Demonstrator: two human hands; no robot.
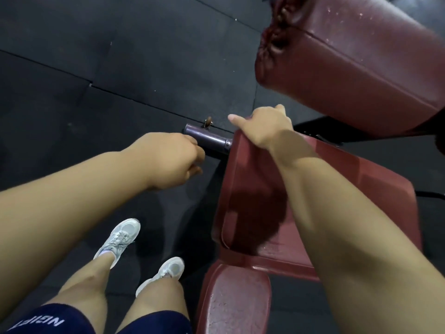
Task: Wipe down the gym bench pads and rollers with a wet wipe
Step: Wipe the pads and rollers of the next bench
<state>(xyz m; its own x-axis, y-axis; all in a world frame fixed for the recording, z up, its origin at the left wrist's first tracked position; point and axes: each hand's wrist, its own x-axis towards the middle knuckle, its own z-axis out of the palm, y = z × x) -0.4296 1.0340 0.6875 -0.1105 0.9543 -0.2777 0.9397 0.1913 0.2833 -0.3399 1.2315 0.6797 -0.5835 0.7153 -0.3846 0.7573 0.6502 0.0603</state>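
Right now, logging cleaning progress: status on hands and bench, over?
Right grip holds seat pad top edge. Left grip curled at metal bar, hold unclear. No wipe visible. Nothing blocking.

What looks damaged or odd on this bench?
The small pad at the bottom looks worn, its red surface cracked and flaking. The big pad at top right carries white specks. Nothing looks spilled.

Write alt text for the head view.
Seen from above, a person's right hand grips the top edge of a maroon seat pad while the left hand reaches a dark metal bar beside it; no wipe shows. A larger maroon pad hangs upper right.
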